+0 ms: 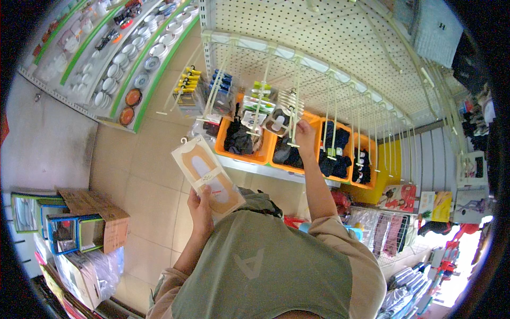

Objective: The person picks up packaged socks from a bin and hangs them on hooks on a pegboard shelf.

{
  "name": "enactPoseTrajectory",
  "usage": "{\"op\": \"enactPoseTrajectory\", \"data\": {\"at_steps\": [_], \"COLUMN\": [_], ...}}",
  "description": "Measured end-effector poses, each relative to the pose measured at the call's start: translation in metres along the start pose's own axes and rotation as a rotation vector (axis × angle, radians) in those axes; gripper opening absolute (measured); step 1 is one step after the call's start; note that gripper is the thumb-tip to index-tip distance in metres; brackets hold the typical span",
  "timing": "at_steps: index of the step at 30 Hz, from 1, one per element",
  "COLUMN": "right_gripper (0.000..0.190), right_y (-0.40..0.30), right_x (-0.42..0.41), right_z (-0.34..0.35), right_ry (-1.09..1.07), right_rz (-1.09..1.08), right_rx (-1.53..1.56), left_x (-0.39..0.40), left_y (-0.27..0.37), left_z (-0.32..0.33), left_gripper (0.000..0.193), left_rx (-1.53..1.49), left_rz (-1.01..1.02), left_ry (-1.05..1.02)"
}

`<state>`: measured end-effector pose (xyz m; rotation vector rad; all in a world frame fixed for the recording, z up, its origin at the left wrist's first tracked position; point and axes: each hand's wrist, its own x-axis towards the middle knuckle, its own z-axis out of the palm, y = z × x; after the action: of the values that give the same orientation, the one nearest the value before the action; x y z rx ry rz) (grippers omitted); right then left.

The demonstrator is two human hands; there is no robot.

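My left hand (201, 205) grips the lower part of a flat sock package (207, 175) with a white plastic hanger hook at its top. Its tan card carries a pale no-show sock under a white paper band. My right hand (305, 137) is raised to a row of display hooks, its fingers by the right edge of a hanging sock package (277, 121) with a dark front. Whether the fingers are closed on that package or on the hook beside it is unclear. More white-topped packages (290, 99) hang behind it on the same hook.
Orange plastic baskets (244, 156) of dark socks stand below the hooks. Yellow-topped packs (189, 85) and blue-topped packs (222, 85) hang left of my right hand. A perforated display panel (279, 20) rises behind. Dish shelves (131, 60) are at upper left, stacked boxes (75, 231) at lower left.
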<state>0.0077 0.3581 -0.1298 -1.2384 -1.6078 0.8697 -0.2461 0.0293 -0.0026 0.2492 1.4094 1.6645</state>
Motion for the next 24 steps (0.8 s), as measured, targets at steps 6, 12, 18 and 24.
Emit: {"op": "enactPoseTrajectory", "data": {"at_steps": [6,12,18,24], "right_gripper": [0.009,0.009,0.008,0.008], "right_y": [-0.0021,-0.0037,-0.0053,-0.0030], "right_x": [0.0013,0.0007,0.0004,0.0036], "right_z": [-0.0011,-0.0014,-0.0011,-0.0032], "right_ry": [0.016,-0.004,-0.015,-0.010], "right_rz": [0.048,0.060,0.088,0.043], "right_rx": [0.121,0.123,0.107,0.080], "left_x": [-0.0004,-0.0025,-0.0047,-0.0047], "left_y": [-0.0035,-0.0017,0.0013,-0.0003], "left_z": [-0.0017,-0.0017,0.0009,0.0010], "left_gripper": [0.035,0.035,0.034,0.034], "left_rx": [-0.017,-0.004,-0.010,-0.006], "left_rz": [-0.017,-0.002,0.006,0.008], "left_ry": [0.001,-0.007,0.002,0.003]}}
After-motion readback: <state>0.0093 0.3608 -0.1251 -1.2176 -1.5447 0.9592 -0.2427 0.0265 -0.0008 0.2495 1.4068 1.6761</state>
